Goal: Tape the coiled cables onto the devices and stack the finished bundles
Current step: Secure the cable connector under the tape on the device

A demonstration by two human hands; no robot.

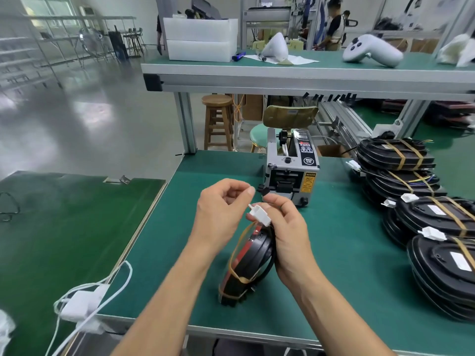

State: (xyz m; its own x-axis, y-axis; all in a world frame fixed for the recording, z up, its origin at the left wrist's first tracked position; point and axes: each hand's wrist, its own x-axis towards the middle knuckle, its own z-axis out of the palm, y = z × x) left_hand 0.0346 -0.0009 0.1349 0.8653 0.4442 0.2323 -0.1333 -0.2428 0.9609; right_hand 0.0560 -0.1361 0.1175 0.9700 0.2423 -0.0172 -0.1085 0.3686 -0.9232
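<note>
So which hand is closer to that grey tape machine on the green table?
The right hand. It holds the black round device just in front of the grey tape dispenser machine, fingertips almost at its slot. The left hand sits further left.

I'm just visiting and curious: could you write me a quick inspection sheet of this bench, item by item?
Surface: green matted workbench.
Job's things: black round device on edge, amber tape strips round it, white plastic connector on top; grey tape dispenser machine behind; stacked taped black bundles at right.
Clutter: nothing seen.
Grippers: right hand grips the device; left hand curled, pinch contents unclear.
Cables: white charger and cord at the bench's left edge.
Surroundings: wooden stool, white handheld controller on the upper shelf.
</note>
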